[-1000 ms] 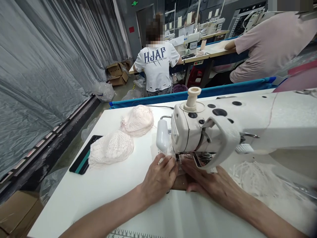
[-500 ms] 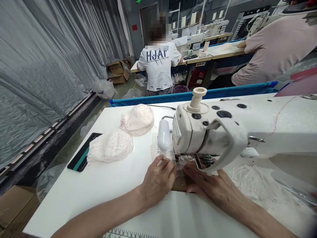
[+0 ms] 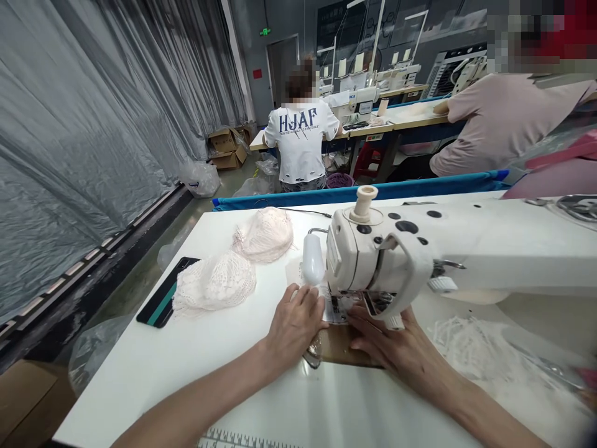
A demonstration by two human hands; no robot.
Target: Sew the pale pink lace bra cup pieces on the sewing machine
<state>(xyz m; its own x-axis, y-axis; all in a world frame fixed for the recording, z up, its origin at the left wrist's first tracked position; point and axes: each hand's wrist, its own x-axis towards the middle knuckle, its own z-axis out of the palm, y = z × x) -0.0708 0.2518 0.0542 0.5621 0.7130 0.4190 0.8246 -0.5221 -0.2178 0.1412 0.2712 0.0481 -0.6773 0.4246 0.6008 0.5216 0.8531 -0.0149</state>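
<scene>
A white sewing machine (image 3: 420, 249) stands on the white table (image 3: 196, 361). Under its head lies a small piece of white lace (image 3: 336, 308). My left hand (image 3: 295, 323) rests flat on the table just left of the needle, fingers stretched onto the lace. My right hand (image 3: 396, 348) lies flat below the machine head, fingertips pressing the lace from the right. A brown plate (image 3: 338, 348) shows between the two hands.
Two pink lace bra cups (image 3: 214, 283) (image 3: 265, 227) lie on the table's left part, beside a dark phone (image 3: 163, 302). A heap of white lace strips (image 3: 471, 342) sits at the right. Two people work at benches behind; plastic sheeting hangs on the left.
The view has tilted up a little. My left hand has slid slightly left and back, and the lace has moved along under the machine head.
</scene>
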